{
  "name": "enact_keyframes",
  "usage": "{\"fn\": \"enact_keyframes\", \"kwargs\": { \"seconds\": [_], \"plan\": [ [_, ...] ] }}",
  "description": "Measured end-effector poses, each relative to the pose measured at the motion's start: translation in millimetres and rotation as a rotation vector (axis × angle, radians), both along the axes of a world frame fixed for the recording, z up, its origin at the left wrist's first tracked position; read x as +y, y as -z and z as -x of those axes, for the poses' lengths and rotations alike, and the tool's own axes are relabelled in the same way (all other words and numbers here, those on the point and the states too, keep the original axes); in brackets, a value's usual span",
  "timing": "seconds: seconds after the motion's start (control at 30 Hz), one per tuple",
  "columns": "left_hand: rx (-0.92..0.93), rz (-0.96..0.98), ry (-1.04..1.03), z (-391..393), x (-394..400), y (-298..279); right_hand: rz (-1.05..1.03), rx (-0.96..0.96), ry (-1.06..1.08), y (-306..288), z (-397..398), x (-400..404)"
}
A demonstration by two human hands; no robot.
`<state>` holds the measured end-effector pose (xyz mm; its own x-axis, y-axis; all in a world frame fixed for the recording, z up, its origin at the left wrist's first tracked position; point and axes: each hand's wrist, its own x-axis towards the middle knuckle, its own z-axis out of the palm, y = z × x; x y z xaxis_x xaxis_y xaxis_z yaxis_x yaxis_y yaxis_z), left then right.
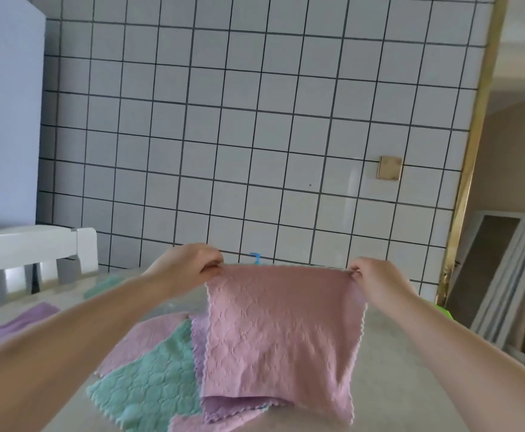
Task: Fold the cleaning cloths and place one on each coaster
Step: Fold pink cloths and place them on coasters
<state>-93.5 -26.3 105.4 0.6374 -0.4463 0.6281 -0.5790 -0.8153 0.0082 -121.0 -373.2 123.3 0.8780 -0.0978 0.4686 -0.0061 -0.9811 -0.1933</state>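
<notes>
Your left hand (189,265) and right hand (371,277) each pinch a top corner of the pink cloth (281,335), which hangs spread above the cloth pile (149,388) on the desk (410,385). The fold is not yet begun. Next, I think, bring the corners together evenly. No coaster is visible; a folded purple cloth (18,322) lies at 9 o'clock.

A white tiled wall (255,126) with dark grout is filling the view behind the pale tabletop (410,363), a white chair (36,247) is standing at the left, and framed panels (501,275) are leaning beyond the gold-trimmed wall edge (479,129) at the right.
</notes>
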Motion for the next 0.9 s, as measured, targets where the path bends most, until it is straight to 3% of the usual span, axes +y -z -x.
{"fn": "enact_keyframes", "kwargs": {
  "seconds": [0.13, 0.23, 0.3, 0.43, 0.57, 0.67, 0.77, 0.9],
  "plan": [
    [0.151, 0.508, 0.021, -15.7, -16.5, -15.6, -0.15, -0.076, -0.057, -13.6, -1.5, 0.7],
    [0.186, 0.895, 0.102, -8.7, -35.7, -29.9, -0.479, -0.299, -0.191, -22.8, 15.2, 5.7],
    [0.142, 1.029, 0.134, 8.8, -44.3, -28.5, -0.689, -0.419, -0.261, -18.5, 35.6, 7.9],
    [0.15, 1.025, 0.134, 54.1, -39.0, 1.6, -1.036, -0.443, -0.327, 11.0, 77.9, 4.3],
    [0.412, 1.063, 0.236, 101.7, -34.0, 51.6, -1.29, -0.266, -0.369, 53.3, 118.5, 4.7],
    [0.595, 1.056, 0.262, 149.9, -32.1, 84.2, -1.331, -0.075, -0.337, 81.8, 154.3, 2.7],
    [0.901, 1.116, 0.28, 192.9, -25.9, 116.7, -1.325, 0.141, -0.279, 111.7, 188.3, -7.8],
    [1.155, 1.143, 0.165, 229.5, -20.5, 149.5, -1.392, 0.326, -0.265, 147.4, 219.5, -14.0]
  ]
}}
